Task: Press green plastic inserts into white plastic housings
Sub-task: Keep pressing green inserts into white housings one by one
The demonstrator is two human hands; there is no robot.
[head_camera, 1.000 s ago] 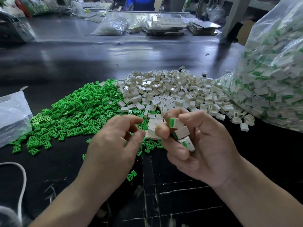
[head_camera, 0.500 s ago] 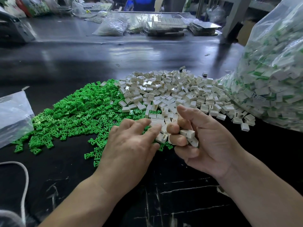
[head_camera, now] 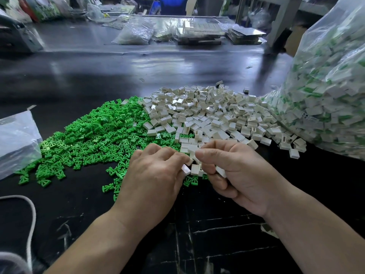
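**Hands at the near edge of the housing heap**

Head view (sole view).

- Left hand [head_camera: 152,180]: palm down, back toward the camera, fingers curled. The fingertips lie against one white housing [head_camera: 185,170]. The thumb is hidden under the palm, so it cannot be told whether the piece is pinched or only touched.
- Right hand [head_camera: 243,175]: fingers and thumb are curled round a small clutch of held housings [head_camera: 194,169], thumb on top. The pieces are partly covered by the fingers, and their count is not readable.
- Both hands: nearly fingertip to fingertip, low over the worktop [head_camera: 138,72]. Both forearms are cut off by the lower frame edge.
- Worktop: dark and glossy, with pale scratches near the bottom of the frame.
- Housing heap [head_camera: 213,115]: loose white housings beyond the hands, its near edge reaching the fingertips. Several pieces show an open slot.
- Green inserts [head_camera: 94,135]: a loose pile left of the heap and touching it. A few strays lie by the hands, partly covered by them.
- Clear bag [head_camera: 325,95]: at the right, cut off at the top and right edges. It holds white pieces with green showing, softened by the plastic film.
- Small bag [head_camera: 15,139]: at the left edge, cut off. Its contents are not legible.
- White cord [head_camera: 32,214]: lower left, running out of frame.
- Far clutter [head_camera: 136,34]: bags and trays at the back of the worktop, too blurred to itemise.
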